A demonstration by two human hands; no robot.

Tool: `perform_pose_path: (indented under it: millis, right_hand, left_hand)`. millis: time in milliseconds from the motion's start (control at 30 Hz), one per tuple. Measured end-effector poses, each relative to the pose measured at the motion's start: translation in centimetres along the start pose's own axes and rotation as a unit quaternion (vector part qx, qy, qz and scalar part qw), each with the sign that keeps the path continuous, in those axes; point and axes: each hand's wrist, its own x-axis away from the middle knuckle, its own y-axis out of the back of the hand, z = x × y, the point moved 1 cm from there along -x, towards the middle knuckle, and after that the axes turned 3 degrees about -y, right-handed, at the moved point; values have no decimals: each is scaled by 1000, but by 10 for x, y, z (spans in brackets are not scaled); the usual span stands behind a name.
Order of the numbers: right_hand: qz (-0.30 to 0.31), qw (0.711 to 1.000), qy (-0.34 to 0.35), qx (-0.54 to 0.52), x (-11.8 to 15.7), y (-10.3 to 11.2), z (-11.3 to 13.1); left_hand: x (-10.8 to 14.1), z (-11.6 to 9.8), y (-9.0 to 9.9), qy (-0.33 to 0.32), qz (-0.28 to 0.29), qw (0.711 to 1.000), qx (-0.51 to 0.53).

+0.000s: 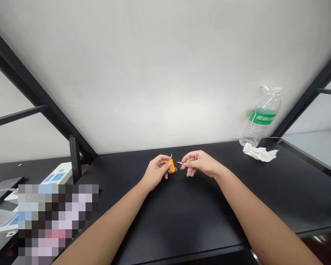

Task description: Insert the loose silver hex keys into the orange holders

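My left hand (157,168) grips an orange hex key holder (170,166) between thumb and fingers. Bent metal ends of hex keys stick out at its top and at its lower right. Just to the right, my right hand (198,163) pinches thin metal hex keys (180,163) at its fingertips, their ends pointing toward the holder. A small gap separates them from the holder. How many keys the right hand holds is too small to tell. Both hands are above the middle of the black table (182,217).
A clear plastic bottle (262,117) with a green label stands at the back right against the pale wall. Crumpled white tissue (260,152) lies before it. Black frame bars (44,99) slope at both sides. White power strips (57,176) lie at left, beside a blurred-out patch.
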Motion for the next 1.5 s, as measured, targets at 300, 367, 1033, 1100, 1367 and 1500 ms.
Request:
perform_pose_path:
  millis: [300,367,1033,1100,1367,1500]
  right_hand:
    - [-81,977,-40,196,6,24,3]
    - [-80,975,-78,192,7,31,2]
    - [-31,872,-134,470,18,46,0]
    - [-41,865,-121,485,14,44,-2]
    - [-103,814,-54,569,-1,33,-8]
    - [-111,801,-42,587,-3,30,-10]
  left_hand:
    - [1,0,-2,20,26,999,-9]
    - [1,0,-2,24,30,999,-12]
    - [1,-2,-2,35,57,998,-8]
    - [0,-2,-2,33,61,998,-10]
    - [0,-2,0,30,57,998,-11]
    - [0,-2,-1,30,59,998,-15]
